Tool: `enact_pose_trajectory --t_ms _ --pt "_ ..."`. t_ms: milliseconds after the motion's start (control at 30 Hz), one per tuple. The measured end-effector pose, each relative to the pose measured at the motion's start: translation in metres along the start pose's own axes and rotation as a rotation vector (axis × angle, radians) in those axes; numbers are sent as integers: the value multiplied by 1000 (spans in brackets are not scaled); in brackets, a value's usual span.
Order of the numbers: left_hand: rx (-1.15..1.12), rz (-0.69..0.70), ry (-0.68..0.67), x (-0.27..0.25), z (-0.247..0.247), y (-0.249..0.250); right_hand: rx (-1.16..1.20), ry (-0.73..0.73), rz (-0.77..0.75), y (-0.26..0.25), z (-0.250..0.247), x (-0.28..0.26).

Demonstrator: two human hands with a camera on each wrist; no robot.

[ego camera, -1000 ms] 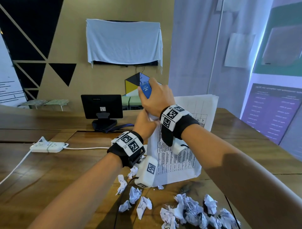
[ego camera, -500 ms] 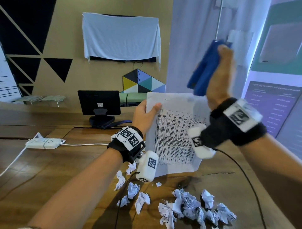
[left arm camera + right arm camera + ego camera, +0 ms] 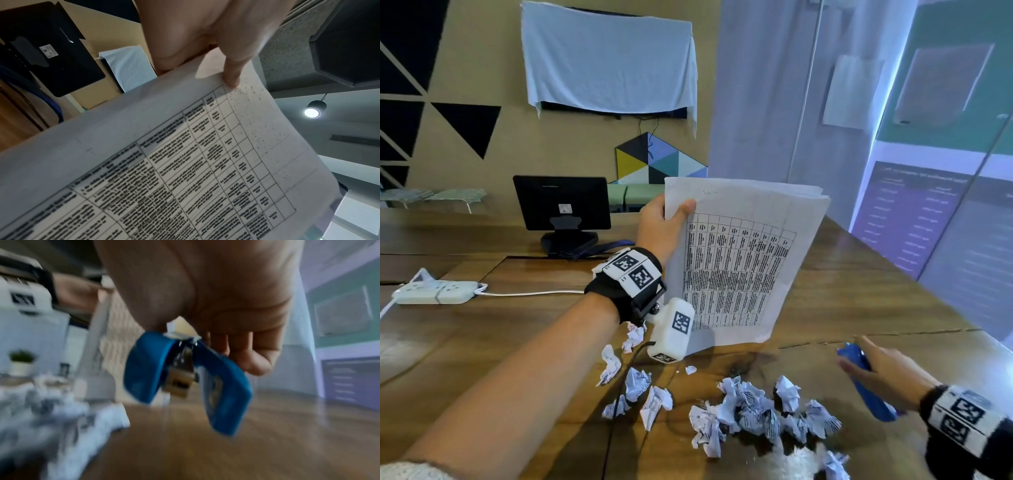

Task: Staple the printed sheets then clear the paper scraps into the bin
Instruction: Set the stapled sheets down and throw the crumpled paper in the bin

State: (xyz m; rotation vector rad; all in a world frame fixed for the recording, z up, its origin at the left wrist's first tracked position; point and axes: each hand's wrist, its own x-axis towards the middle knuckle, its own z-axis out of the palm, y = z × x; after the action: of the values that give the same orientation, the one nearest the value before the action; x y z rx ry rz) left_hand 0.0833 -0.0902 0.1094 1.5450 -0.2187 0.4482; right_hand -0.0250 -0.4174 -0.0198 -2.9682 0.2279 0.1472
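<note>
At frame centre the left hand (image 3: 659, 226) pinches the white printed sheets (image 3: 739, 267) upright, the right hand (image 3: 887, 373), lower right, grips the blue plastic stapler (image 3: 873, 401) just beside the crumpled white paper scraps (image 3: 753, 411), which it could scatter across the wooden table (image 3: 859, 291).

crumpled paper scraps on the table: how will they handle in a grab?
The crumpled white paper scraps look light and springy, so they probably compress easily. Loose and scattered on the wooden table, they would likely skid or scatter if pushed.

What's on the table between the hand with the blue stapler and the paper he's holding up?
In the head view, only bare wooden table lies between the right hand with the stapler and the sheets. The crumpled scraps sit nearer the person.
</note>
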Motion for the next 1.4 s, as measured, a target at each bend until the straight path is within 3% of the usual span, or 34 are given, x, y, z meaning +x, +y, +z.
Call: enact_pose_trajectory --t_ms 133,367,567,700,833,1000,1133,1233,1400 --pt "-2 9 -33 -2 0 -3 -161 -176 50 19 28 10" --pt "50 -3 -121 -1 -6 -27 -175 -129 32 -11 11 21" --pt "165 -64 -234 -9 -12 -62 287 102 -173 -61 -17 58" --pt "250 -156 -326 -15 -15 -86 585 90 -269 -88 -17 86" --pt "411 -282 -415 -22 -20 -113 676 21 -246 -99 -4 103" --pt "552 -361 -496 -20 -21 -123 827 83 -207 -102 5 108" --pt "471 -329 -436 -8 -12 -115 939 204 -242 -88 2 115" --pt "424 -297 -373 -2 6 -110 1109 325 -174 -77 -7 123" --pt "351 -430 -535 -16 42 -118 1019 419 2 -46 -19 142"
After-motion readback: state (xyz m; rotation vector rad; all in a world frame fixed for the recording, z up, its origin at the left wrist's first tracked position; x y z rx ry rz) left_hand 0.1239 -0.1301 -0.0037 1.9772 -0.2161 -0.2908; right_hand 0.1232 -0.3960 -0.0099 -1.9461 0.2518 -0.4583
